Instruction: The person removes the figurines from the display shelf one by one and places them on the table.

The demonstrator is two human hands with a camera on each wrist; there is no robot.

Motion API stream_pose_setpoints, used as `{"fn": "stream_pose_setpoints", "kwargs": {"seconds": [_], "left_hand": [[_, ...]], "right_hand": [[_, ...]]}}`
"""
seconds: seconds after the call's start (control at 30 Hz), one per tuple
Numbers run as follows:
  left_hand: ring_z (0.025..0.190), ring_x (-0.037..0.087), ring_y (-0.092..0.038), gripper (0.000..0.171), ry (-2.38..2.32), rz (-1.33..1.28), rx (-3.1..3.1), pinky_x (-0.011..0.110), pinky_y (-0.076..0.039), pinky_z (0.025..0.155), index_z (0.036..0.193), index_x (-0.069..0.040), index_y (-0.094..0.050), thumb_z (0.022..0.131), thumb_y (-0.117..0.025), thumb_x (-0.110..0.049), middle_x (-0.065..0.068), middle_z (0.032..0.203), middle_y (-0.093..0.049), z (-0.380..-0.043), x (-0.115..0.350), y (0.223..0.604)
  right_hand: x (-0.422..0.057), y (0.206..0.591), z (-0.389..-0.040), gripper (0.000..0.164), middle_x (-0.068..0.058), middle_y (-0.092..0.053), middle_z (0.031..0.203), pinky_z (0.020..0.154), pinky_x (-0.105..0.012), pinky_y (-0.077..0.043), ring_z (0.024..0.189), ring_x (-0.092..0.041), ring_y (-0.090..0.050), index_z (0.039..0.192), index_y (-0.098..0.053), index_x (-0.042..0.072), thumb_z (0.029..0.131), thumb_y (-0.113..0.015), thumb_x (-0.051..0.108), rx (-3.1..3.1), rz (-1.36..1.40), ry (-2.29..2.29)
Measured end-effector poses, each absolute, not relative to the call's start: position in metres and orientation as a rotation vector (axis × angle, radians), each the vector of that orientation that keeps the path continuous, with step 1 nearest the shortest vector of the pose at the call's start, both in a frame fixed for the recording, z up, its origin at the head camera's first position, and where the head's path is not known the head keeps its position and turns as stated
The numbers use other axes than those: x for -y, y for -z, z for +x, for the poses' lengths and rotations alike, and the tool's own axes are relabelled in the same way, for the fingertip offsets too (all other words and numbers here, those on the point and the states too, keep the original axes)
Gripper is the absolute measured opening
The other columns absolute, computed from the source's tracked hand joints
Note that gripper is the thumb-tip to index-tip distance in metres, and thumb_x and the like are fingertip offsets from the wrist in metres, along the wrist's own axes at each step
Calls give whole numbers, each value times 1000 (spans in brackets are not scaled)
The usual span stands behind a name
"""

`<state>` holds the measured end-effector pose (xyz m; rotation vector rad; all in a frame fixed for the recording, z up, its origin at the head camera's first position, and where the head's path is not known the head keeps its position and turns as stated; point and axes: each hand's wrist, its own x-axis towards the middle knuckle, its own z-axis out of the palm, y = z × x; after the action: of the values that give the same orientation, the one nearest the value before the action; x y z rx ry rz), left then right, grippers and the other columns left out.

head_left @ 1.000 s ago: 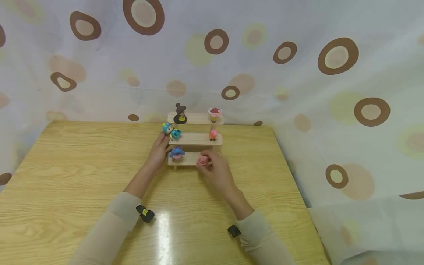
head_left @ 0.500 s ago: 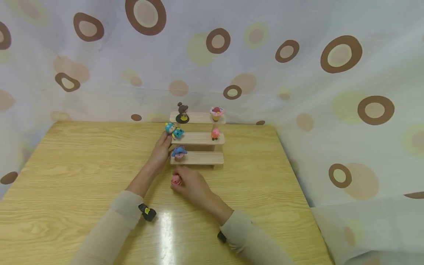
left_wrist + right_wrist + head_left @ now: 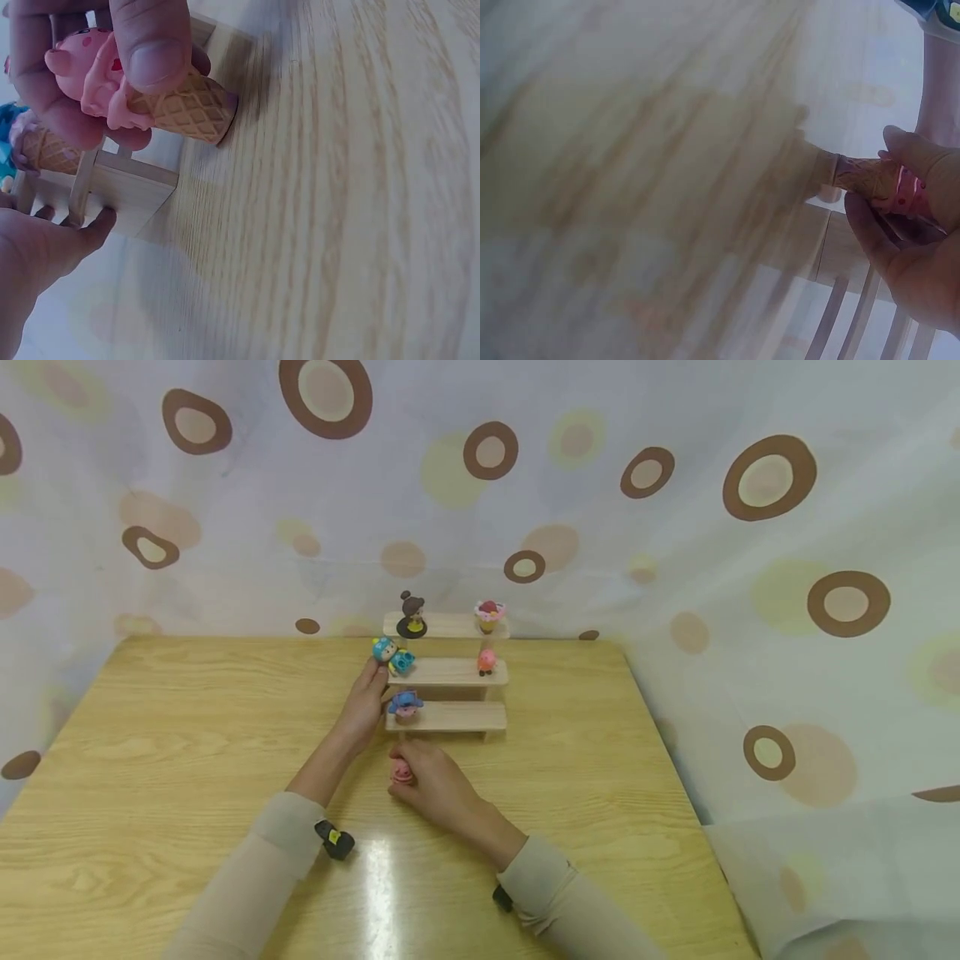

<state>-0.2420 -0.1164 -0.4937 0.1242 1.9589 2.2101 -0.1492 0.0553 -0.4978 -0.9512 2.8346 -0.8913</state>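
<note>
My pink, round-topped ice-cream toy [image 3: 402, 771] has a brown waffle cone [image 3: 191, 109]. My right hand [image 3: 441, 789] pinches it, at five o'clock from my left hand [image 3: 362, 706], which grips the pale wooden three-step shelf [image 3: 465, 717].

Three-tier shelf [image 3: 457, 717] at back of table [image 3: 210, 735], patterned cloth [image 3: 592, 543] behind.
Top tier: bun-haired doll [image 3: 411, 617] left, sundae figurine [image 3: 488, 617] right. Middle: capped doll [image 3: 393, 656] left, pig figurine [image 3: 487, 662] right. Bottom: hatted figurine [image 3: 406, 704] left. Left hand [image 3: 360, 706] on shelf's left end; right hand [image 3: 441, 789] before the shelf, toward its left end, cone figurine [image 3: 402, 771] between thumb and fingers; table contact unclear.
</note>
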Motion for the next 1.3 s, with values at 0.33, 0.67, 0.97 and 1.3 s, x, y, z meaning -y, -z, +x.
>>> {"fn": "stream_pose_setpoints", "kwargs": {"seconds": [0.33,0.67,0.97,1.3], "left_hand": [[162,34,-13,60,-2181,145,-1980,53,-18,131,172,-20,-4,118,-24,-35,6,178,-8,-244,117,492],[163,34,-4,61,-2201,148,-1964,50,-8,132,171,-17,2,118,-22,-33,8,178,2,-246,119,494],[163,36,-6,60,-2199,176,-1977,50,-9,132,172,-20,-3,118,-25,-34,7,178,-1,-245,118,496],[162,37,-7,59,-2204,182,-1973,51,-10,132,172,-20,-5,118,-25,-34,8,178,-2,-244,118,496]], "right_hand": [[-70,476,-147,78,-9,-59,151,117,-43,-46,139,-26,-56,152,-54,7,88,-89,37,-2785,-845,819],[-132,424,-182,55,-14,-73,125,97,-45,-60,113,-30,-70,130,-69,1,89,-89,30,-2858,-651,1199],[-161,424,-215,44,-23,-68,123,95,-51,-60,110,-38,-67,127,-65,-6,93,-84,14,-3111,-557,1471],[-154,439,-240,44,-18,-70,126,97,-48,-60,113,-36,-69,131,-64,-4,93,-83,8,-3037,-527,1593]]}}
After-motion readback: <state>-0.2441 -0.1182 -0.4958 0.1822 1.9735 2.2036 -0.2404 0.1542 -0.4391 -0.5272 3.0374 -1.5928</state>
